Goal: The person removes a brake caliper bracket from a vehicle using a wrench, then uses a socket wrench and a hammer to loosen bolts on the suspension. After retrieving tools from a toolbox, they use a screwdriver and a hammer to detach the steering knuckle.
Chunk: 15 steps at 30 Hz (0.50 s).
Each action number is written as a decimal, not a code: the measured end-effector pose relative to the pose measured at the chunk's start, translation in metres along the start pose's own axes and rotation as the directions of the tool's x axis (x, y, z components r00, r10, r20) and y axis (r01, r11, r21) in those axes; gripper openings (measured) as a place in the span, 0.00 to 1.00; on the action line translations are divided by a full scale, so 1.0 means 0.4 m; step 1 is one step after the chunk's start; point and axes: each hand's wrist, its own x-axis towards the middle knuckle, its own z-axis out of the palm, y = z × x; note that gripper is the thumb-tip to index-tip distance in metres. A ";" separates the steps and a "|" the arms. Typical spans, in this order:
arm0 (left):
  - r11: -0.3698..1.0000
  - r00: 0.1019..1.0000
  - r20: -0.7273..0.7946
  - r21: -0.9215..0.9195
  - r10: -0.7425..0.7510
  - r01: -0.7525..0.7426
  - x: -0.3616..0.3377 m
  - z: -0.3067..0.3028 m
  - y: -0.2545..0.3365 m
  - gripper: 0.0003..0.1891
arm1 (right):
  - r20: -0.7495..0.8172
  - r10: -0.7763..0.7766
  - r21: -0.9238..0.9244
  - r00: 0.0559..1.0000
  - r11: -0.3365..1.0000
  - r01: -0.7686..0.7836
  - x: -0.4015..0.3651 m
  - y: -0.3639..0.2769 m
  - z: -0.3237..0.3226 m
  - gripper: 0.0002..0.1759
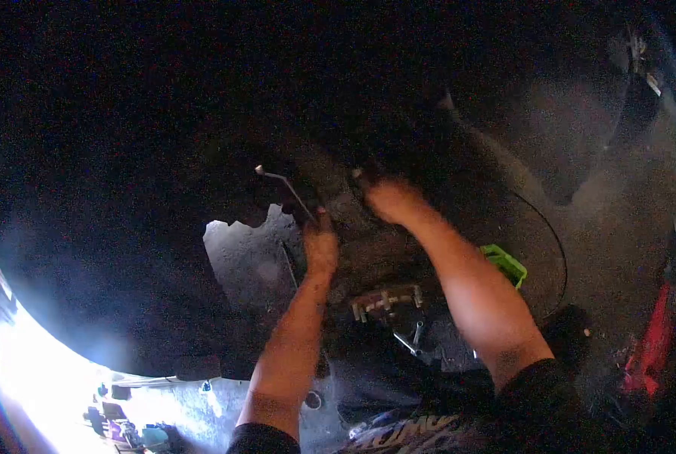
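My left hand (321, 246) is closed around the lower end of a thin metal wrench (286, 185). Its shaft slants up and left to a bent tip with a short pale head. To the right, my right hand (392, 198) reaches into the dark with its fingers curled and blurred by motion. Whatever lies at those fingertips is lost in shadow, apart from a small pale spot. Below and between my forearms lies a metal part with several bolt-like pieces (387, 301). Metal wrenches (411, 342) rest just under it.
A bright green plastic container (506, 265) shows behind my right forearm. A thin dark cable (561, 238) curves across the ground beyond it. At the far right stands a red object (648, 344). A pale, jagged-edged patch (251, 253) borders my left hand. Strong light glares at lower left.
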 end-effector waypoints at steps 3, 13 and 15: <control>0.998 0.997 -0.079 0.061 -0.003 0.008 0.006 0.010 0.001 0.30 | 0.130 0.004 -0.064 0.992 0.998 0.004 0.004 -0.020 -0.002 0.30; 0.984 1.000 -0.018 -0.180 -0.004 0.000 -0.011 -0.016 0.053 0.32 | -0.002 0.178 0.417 0.984 0.895 -0.161 0.005 0.033 0.060 0.30; 0.981 0.999 -0.018 -0.191 -0.026 0.022 -0.005 -0.007 0.038 0.33 | -0.014 0.154 0.513 0.988 0.849 -0.125 0.004 0.050 0.063 0.29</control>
